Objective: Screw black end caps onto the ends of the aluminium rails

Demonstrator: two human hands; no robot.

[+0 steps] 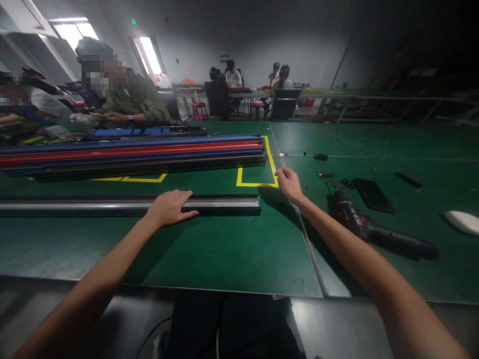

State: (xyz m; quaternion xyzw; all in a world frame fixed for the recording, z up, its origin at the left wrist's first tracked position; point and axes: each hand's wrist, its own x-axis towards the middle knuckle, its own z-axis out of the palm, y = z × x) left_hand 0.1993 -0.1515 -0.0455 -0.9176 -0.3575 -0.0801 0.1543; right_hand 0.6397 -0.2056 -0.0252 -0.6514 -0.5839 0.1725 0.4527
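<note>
A long black metal profile [228, 204] with a silver strip along it lies across the green table in front of me. My left hand [168, 207] grips it near its right end, the thumb on the near side and the fingers over the top. My right hand [290, 184] hovers to the right of that end, beside a yellow tape corner. Its thumb and forefinger are pinched together; whatever is between them, if anything, is too small to make out. Small metal pieces [281, 155] lie just beyond the right hand.
Behind the profile lies a stack of long blue, red and black profiles [187, 149]. To the right are a cordless power screwdriver [359, 222], a dark flat phone-like slab [373, 194], several small black parts and a white rounded object [464, 222]. A co-worker [134, 99] sits at the far left.
</note>
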